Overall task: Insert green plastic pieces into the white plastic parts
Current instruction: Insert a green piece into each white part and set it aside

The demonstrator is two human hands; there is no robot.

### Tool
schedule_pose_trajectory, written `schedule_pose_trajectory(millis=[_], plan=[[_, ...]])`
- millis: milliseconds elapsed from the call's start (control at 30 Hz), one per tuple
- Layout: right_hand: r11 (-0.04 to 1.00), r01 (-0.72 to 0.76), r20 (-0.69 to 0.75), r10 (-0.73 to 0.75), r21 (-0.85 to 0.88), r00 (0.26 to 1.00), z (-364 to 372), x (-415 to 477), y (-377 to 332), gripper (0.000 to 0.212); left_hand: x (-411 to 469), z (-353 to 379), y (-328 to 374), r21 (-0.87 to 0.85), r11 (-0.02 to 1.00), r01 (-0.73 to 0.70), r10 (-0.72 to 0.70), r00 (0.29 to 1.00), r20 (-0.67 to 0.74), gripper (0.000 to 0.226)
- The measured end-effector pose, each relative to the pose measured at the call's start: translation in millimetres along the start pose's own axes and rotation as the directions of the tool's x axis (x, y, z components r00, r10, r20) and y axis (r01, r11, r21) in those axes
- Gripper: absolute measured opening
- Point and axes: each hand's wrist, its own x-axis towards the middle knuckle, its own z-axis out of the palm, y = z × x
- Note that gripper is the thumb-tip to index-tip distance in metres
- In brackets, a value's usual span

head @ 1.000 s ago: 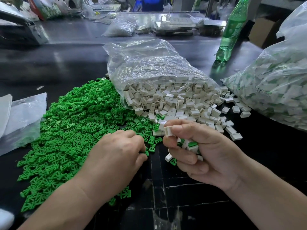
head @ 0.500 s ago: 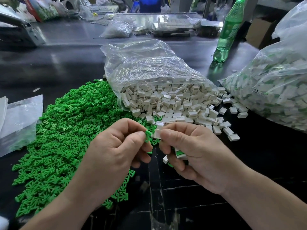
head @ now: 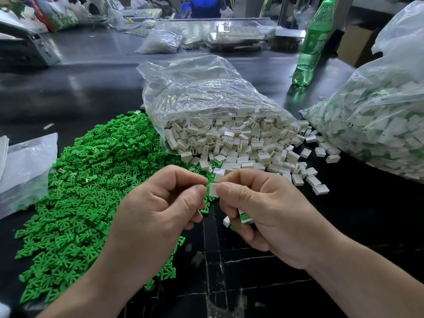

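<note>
One white plastic part (head: 213, 189) is pinched between thumb and forefinger of the right hand (head: 270, 216), held above the tabletop (head: 344, 226) at mid-frame. Several more parts, white with green showing (head: 244, 218), are kept under that hand's curled lower fingers. The left hand (head: 160, 210) is curled too, thumb and forefinger pressed together against the held part's left edge; whether a green piece is gripped there cannot be told.

Green plastic pieces (head: 91, 180) are heaped loose on the tabletop, under and left of the left hand. White plastic parts (head: 241, 143) are spilled from the mouth of a clear plastic bag (head: 206, 99) lying just behind both hands, its left edge touching the green heap. A few strays are scattered to the right.

Further right, a larger clear bag (head: 378, 125) is seen, filled with white parts showing green. A green bottle (head: 314, 42) is stood upright behind the two bags. A flat plastic bag (head: 25, 168) is laid at the left edge, beside the green heap.
</note>
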Motion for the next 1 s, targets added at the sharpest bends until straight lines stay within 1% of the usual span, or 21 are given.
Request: schedule_pose_trajectory(millis=[100,200,267,333,367,467,533,567,633,700,733,800,833,900,1000], plan=[[1.0,0.007,-0.004,-0.007,-0.019,1.0,0.5,-0.7,0.2,0.015,-2.4,3.0,2.9,0.05,0.998,-0.043,0.045,0.999,-0.031,0.011],[1.0,-0.003,-0.038,0.003,-0.004,0.999,-1.2,-0.1,-0.1,0.016,-2.0,2.6,2.9,0.036,0.998,-0.044,0.047,0.996,-0.073,0.012],[1.0,-0.005,-0.037,0.004,-0.008,0.999,-1.6,0.5,-0.2,0.015,-2.2,2.3,2.1,0.039,0.998,-0.043,0.046,0.997,-0.06,0.011],[1.0,0.001,-0.021,-0.001,-0.028,1.0,-1.0,0.6,0.6,0.016,-2.8,3.0,2.2,0.079,0.995,-0.057,0.06,0.997,-0.038,0.009],[0.999,0.004,-0.019,-0.005,-0.039,1.0,-0.6,0.6,1.2,0.016,-3.3,3.1,2.6,0.089,0.994,-0.061,0.064,0.998,-0.027,0.011],[0.999,0.0,-0.019,-0.001,-0.043,1.0,-0.2,0.1,1.1,0.015,-3.0,0.8,2.0,0.0,1.0,-0.029,0.029,1.0,0.006,0.018],[1.0,-0.016,0.004,0.016,-0.001,1.0,-0.9,-0.6,0.0,0.015,-1.1,-1.6,1.0,-0.166,0.985,0.048,-0.042,0.998,0.04,0.021],[0.999,-0.023,0.026,0.022,0.033,0.999,-0.8,-1.2,-0.8,0.016,0.2,-2.3,0.8,-0.28,0.954,0.107,-0.088,0.993,0.079,0.024],[0.995,-0.034,0.062,0.028,0.093,0.998,0.3,-2.5,-2.8,0.018,1.9,-1.2,1.4,-0.476,0.848,0.233,-0.145,0.966,0.214,0.037],[0.99,-0.058,0.081,0.048,0.126,0.996,1.5,-3.7,-3.5,0.02,2.3,2.4,3.1,-0.609,0.711,0.351,-0.147,0.921,0.36,0.047],[0.987,-0.078,0.089,0.066,0.14,0.994,1.5,-3.7,-3.6,0.026,2.3,4.4,3.7,-0.654,0.648,0.392,-0.14,0.904,0.403,0.048],[0.982,-0.119,0.108,0.104,0.149,0.989,1.4,-3.2,-4.0,0.048,2.3,7.0,4.1,-0.707,0.551,0.443,-0.145,0.885,0.442,0.046],[0.98,-0.134,0.111,0.119,0.145,0.987,1.6,-3.3,-3.9,0.054,2.0,7.4,4.5,-0.721,0.518,0.461,-0.155,0.879,0.451,0.046],[0.978,-0.143,0.124,0.125,0.155,0.984,2.0,-3.5,-4.5,0.054,2.5,7.3,5.2,-0.73,0.481,0.486,-0.169,0.868,0.467,0.045],[0.977,-0.138,0.124,0.119,0.165,0.985,3.3,-3.7,-4.7,0.05,3.4,5.7,5.8,-0.728,0.46,0.508,-0.172,0.856,0.488,0.042]])
